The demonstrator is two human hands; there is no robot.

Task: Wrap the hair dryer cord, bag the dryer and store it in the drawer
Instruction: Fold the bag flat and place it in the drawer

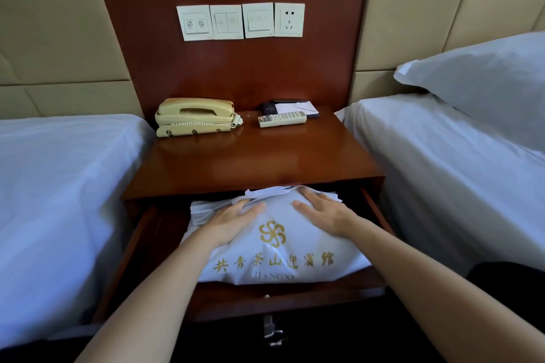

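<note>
Our forearms [153, 298] reach over the open drawer [295, 295]. Both hands lie flat with straight fingers, grasping nothing: the left hand [233, 224] and right hand [321, 212] press the white, gold-printed bag [280, 262] lying in the drawer, its contents hidden. On the surface [250, 162] above sit a telephone [194, 116] and a remote [282, 119].
</note>
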